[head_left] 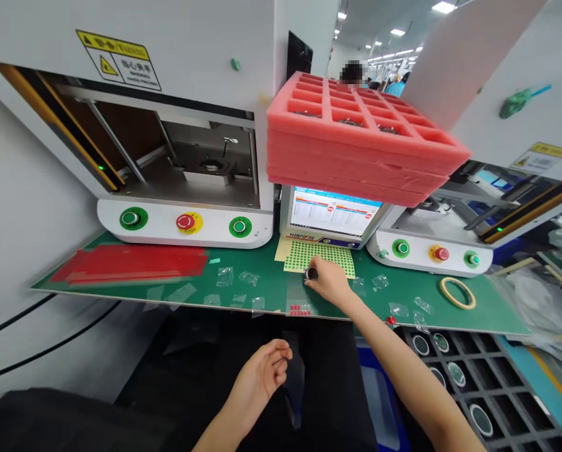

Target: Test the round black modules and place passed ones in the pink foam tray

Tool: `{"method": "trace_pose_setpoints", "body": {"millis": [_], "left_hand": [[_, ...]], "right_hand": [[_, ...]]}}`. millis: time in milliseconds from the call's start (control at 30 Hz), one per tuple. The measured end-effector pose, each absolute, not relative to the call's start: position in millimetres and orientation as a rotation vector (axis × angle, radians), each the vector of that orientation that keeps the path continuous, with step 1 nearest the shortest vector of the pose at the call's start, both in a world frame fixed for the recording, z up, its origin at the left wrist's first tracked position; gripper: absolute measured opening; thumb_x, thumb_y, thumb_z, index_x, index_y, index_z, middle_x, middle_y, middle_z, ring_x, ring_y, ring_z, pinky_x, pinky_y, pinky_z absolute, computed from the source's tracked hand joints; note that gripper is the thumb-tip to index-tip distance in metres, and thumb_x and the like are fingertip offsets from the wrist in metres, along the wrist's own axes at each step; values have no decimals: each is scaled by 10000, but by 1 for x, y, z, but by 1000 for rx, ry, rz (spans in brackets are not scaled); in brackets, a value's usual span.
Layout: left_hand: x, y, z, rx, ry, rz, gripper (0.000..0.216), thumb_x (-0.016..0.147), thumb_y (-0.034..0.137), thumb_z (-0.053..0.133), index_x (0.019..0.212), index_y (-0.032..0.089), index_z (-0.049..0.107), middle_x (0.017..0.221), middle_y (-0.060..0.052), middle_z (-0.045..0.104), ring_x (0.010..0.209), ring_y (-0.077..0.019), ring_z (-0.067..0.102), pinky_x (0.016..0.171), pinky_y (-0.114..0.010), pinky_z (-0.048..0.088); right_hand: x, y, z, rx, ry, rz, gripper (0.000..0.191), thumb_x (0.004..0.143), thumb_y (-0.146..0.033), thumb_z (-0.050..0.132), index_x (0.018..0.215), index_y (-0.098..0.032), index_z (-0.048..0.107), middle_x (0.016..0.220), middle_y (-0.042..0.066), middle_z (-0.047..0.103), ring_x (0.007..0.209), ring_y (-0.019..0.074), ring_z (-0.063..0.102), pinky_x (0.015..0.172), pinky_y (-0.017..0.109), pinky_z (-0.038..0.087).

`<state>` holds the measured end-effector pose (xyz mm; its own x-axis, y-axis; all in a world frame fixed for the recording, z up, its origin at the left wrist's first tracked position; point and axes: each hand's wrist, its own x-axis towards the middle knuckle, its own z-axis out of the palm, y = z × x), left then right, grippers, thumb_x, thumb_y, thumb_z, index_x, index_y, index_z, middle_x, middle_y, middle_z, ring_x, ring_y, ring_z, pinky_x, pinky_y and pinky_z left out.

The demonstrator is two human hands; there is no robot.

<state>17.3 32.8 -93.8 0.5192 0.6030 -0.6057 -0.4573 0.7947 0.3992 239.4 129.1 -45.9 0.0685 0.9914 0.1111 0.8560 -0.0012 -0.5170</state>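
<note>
My right hand (330,282) reaches over the green work surface and grips a small round dark part with a metal rim (311,274) between thumb and fingers. Just behind it lies a pale sheet of green dot stickers (304,254). In front of the hand, a clear strip with small red labels (300,310) sits at the table's front edge. My left hand (266,373) hovers over my lap below that edge, palm turned inward, fingers loosely curled and apart, nothing visible in it.
Two press machines with green buttons (130,218) flank a monitor (335,212). A pink foam tray (356,150) sits above the monitor. Red sheets (130,267) lie left; a tape roll (458,293) lies right. A black compartment tray (490,376) holds several round parts at lower right.
</note>
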Motion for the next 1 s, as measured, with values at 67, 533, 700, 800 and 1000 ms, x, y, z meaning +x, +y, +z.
{"method": "trace_pose_setpoints", "body": {"millis": [67, 533, 700, 800, 1000], "left_hand": [[9, 36, -95, 216, 809, 665, 209, 725, 281, 766, 815, 121, 667, 733, -18, 629, 551, -58, 461, 520, -179, 372], [1, 37, -124, 288, 948, 576, 323, 610, 368, 835, 798, 156, 679, 746, -1, 611, 563, -62, 446, 517, -192, 382], [14, 35, -115, 361, 992, 543, 319, 604, 391, 822, 769, 163, 671, 724, -1, 597, 562, -73, 446, 513, -203, 378], [20, 34, -118, 522, 1079, 567, 311, 654, 430, 781, 746, 156, 667, 712, -10, 607, 538, -67, 427, 498, -195, 340], [32, 33, -125, 908, 1124, 512, 342, 710, 498, 724, 741, 161, 678, 717, -35, 650, 542, -99, 469, 521, -219, 360]], "right_hand": [[238, 140, -46, -1926, -1912, 381, 257, 933, -358, 611, 1077, -146, 624, 1051, 55, 658, 937, 190, 648, 855, 410, 538], [285, 56, -62, -2043, -1930, 226, 459, 736, -235, 778, 1125, -195, 537, 1060, 98, 696, 992, 281, 661, 811, 396, 536], [282, 58, -72, -1988, -1899, 176, 370, 782, -224, 735, 1094, -203, 537, 1035, 102, 687, 956, 283, 642, 805, 405, 516], [290, 68, -68, -1900, -1968, 182, 329, 806, -218, 713, 1086, -207, 542, 1030, 96, 680, 959, 285, 620, 844, 424, 495], [317, 104, -63, -1837, -2007, 201, 359, 819, -188, 696, 1134, -191, 522, 1069, 105, 671, 1000, 284, 593, 934, 452, 463]]}}
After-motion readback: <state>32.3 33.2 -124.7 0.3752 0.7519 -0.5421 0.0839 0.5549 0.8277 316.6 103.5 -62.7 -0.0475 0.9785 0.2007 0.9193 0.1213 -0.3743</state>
